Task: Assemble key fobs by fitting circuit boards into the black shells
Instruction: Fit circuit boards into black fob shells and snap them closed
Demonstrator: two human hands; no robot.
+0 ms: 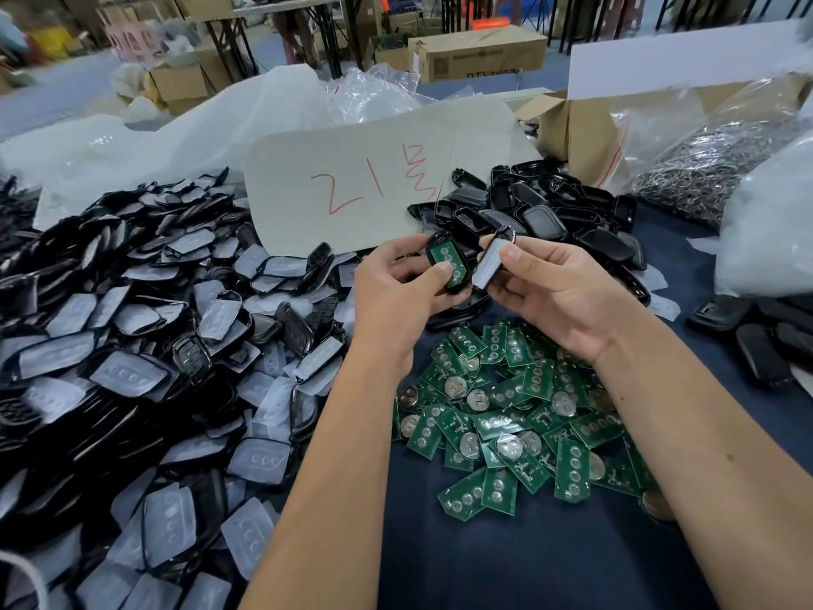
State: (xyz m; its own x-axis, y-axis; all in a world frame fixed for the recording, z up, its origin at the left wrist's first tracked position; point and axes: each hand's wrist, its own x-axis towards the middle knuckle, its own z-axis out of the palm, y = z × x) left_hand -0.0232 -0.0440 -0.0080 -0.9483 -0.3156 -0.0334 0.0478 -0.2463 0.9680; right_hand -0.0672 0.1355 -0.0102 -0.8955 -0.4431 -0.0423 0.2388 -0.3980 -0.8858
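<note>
Board-filled shell beside cover

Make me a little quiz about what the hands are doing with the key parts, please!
1. True or false: the green circuit board already sits inside the black shell that the left hand holds.
2. What does the right hand hold? A) a shell half with a pale film B) a screwdriver C) a coin battery
3. Where is the pile of loose boards: left of the arms, or under and between them?

Key: 1 true; 2 A; 3 under and between them.
</note>
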